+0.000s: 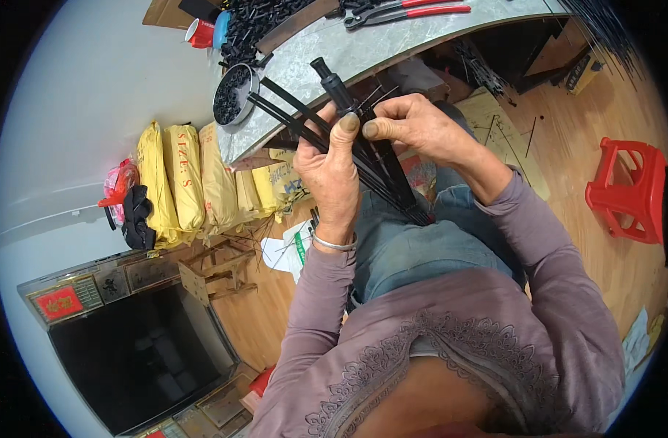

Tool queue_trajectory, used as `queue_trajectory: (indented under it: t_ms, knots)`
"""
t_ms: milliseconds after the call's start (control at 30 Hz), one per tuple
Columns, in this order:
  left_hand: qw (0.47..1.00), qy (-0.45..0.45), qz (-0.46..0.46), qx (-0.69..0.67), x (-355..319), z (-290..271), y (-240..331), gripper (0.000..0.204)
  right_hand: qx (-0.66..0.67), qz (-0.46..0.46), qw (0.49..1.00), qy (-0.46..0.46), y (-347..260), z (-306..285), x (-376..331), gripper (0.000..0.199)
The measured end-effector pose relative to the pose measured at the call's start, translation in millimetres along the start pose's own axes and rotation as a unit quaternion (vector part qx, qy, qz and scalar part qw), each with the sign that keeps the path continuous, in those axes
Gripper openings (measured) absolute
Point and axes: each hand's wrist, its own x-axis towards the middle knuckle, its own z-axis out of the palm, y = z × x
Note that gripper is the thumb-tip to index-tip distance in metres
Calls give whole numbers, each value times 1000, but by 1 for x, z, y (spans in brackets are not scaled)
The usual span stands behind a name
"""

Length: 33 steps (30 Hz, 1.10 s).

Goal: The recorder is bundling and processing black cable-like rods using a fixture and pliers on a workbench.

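My left hand (332,171) grips a bundle of black ribs and thin rods (378,164) joined at a black plastic hub with a round tip (331,79). The bundle slants from the hub down to my lap. My right hand (414,124) pinches the ribs just below the hub, thumb against my left thumb. Several flat black ribs (286,109) fan out to the left of the hub. A silver bangle (332,244) sits on my left wrist.
A grey marble-pattern table (326,44) carries a round bowl of small black parts (234,93), a heap of black pieces (257,22), red-handled pliers (407,10) and a red cup (199,33). Yellow sacks (180,182) line the wall. A red stool (630,190) stands on the right.
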Motion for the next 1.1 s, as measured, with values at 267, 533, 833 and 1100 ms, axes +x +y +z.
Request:
queue_trajectory:
  t_ms: [267,533,833,1100]
  knots:
    - [1000,-5,4,-11,3,0,-3,25,43,2,999,26,10,5,2,26]
    - [999,4,22,27,-3,1,0,25,-65,-80,991,83,5,14,-3,28]
    - [999,-25,28,26,1,-5,5,26,55,4,999,-2,5,6,0,27]
    - [997,-20,51,47,-2,0,3,28,87,32,996,-17,7,2,0,33]
